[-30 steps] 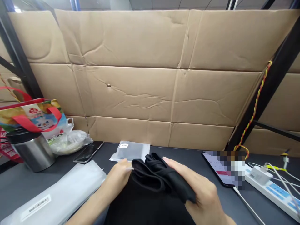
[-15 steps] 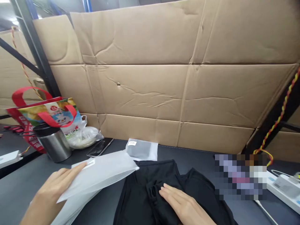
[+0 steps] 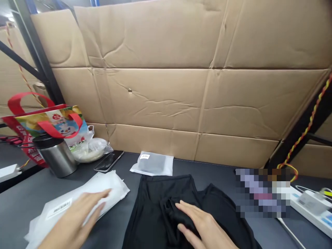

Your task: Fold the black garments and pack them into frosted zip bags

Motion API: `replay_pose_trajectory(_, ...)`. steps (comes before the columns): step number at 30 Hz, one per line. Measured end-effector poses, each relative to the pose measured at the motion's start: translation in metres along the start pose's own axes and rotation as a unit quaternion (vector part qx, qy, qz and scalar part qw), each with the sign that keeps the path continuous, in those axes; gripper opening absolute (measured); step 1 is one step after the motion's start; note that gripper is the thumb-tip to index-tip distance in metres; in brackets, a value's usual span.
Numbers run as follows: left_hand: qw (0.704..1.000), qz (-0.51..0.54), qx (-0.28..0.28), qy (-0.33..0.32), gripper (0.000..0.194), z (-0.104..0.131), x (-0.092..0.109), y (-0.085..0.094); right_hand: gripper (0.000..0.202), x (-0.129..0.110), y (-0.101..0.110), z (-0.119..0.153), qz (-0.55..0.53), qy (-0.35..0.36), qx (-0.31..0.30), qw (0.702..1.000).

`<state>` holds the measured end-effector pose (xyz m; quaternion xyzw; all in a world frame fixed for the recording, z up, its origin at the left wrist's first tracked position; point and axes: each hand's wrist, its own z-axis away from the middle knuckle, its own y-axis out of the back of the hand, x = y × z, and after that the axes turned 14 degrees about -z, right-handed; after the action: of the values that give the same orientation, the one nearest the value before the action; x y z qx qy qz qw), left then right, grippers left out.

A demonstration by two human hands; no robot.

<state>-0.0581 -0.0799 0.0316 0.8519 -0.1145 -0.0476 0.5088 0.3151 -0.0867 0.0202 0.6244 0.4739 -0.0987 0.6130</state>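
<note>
A black garment (image 3: 155, 214) is spread on the dark table (image 3: 114, 214), with a bunched, rolled part at its middle. My right hand (image 3: 204, 224) rests on that part, its fingers and thumb curved over the black cloth. White plastic bags with a barcode label (image 3: 111, 183) lie in a stack at the left. Over them is my left hand (image 3: 80, 211), fingers stretched and thumb apart, gripping nothing. Behind the garment a frosted bag (image 3: 155, 164) with something dark inside lies flat.
At the left stand a steel cup (image 3: 58, 159) and a red-handled bag (image 3: 52, 121), near a clear plastic bag (image 3: 90, 150) and a phone (image 3: 109, 161). A power strip (image 3: 308, 211) and cable are at the right. Cardboard (image 3: 155, 86) walls the back.
The white bag that my left hand had lifted now lies down on the stack, and that hand has opened above it. My right thumb now shows on the cloth. The view has shifted slightly.
</note>
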Motion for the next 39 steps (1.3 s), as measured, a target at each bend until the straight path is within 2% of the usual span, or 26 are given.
replay_pose_trajectory(2,0.988,0.114,-0.104,-0.024,0.032,-0.024,0.058,-0.011,0.036,0.000,0.001,0.000,-0.048,-0.004,0.056,0.997)
replay_pose_trajectory(3,0.971,0.160,-0.172,-0.038,0.033,-0.036,0.084,-0.018,0.034,0.000,0.002,0.000,-0.067,-0.004,0.080,0.995)
replay_pose_trajectory(5,0.948,0.206,-0.237,-0.050,0.030,-0.056,0.122,-0.029,0.030,0.000,0.004,0.000,-0.088,-0.002,0.114,0.990)
replay_pose_trajectory(7,0.939,0.215,-0.262,-0.064,0.022,-0.070,0.143,-0.038,0.029,0.001,0.003,0.001,-0.090,0.003,0.128,0.988)
replay_pose_trajectory(10,0.937,0.215,-0.263,-0.078,0.008,-0.079,0.154,-0.045,0.039,0.005,-0.001,0.000,-0.069,0.029,0.130,0.989)
replay_pose_trajectory(13,0.937,0.223,-0.257,-0.080,0.013,-0.080,0.158,-0.046,0.049,0.007,-0.003,-0.001,-0.035,0.072,0.131,0.988)
replay_pose_trajectory(16,0.931,0.253,-0.251,-0.080,0.007,-0.083,0.156,-0.042,0.033,0.003,0.004,0.000,-0.020,0.104,0.173,0.979)
replay_pose_trajectory(18,0.912,0.331,-0.234,-0.061,0.003,-0.089,0.145,-0.036,0.028,0.001,0.014,0.002,-0.028,0.078,0.242,0.967)
replay_pose_trajectory(20,0.882,0.420,-0.213,-0.026,0.013,-0.095,0.128,-0.031,0.030,0.002,0.025,0.005,-0.057,0.017,0.301,0.952)
replay_pose_trajectory(22,0.862,0.462,-0.207,0.003,0.021,-0.098,0.107,-0.030,0.037,0.008,0.033,0.008,-0.088,-0.048,0.302,0.948)
replay_pose_trajectory(24,0.868,0.449,-0.214,0.011,0.023,-0.095,0.089,-0.035,0.036,0.018,0.038,0.012,-0.081,-0.087,0.251,0.961)
replay_pose_trajectory(26,0.889,0.406,-0.213,0.006,0.022,-0.086,0.078,-0.046,0.029,0.025,0.038,0.015,-0.025,-0.094,0.226,0.969)
replay_pose_trajectory(28,0.911,0.358,-0.206,0.000,0.021,-0.077,0.073,-0.057,0.025,0.023,0.036,0.016,0.038,-0.065,0.233,0.970)
replay_pose_trajectory(30,0.922,0.329,-0.203,0.002,0.020,-0.070,0.073,-0.063,0.032,0.013,0.030,0.012,0.081,-0.015,0.218,0.972)
replay_pose_trajectory(32,0.926,0.318,-0.205,0.004,0.020,-0.070,0.075,-0.063,0.046,0.001,0.022,0.006,0.108,0.029,0.157,0.981)
replay_pose_trajectory(34,0.928,0.312,-0.202,0.006,0.021,-0.073,0.077,-0.058,0.038,-0.006,0.014,-0.001,0.129,0.043,0.117,0.984)
replay_pose_trajectory(36,0.929,0.312,-0.197,0.009,0.023,-0.078,0.075,-0.052,0.019,-0.005,0.014,-0.003,0.129,0.037,0.132,0.982)
replay_pose_trajectory(39,0.930,0.313,-0.191,0.016,0.027,-0.083,0.067,-0.050,0.024,0.005,0.033,0.009,0.129,-0.014,0.235,0.963)
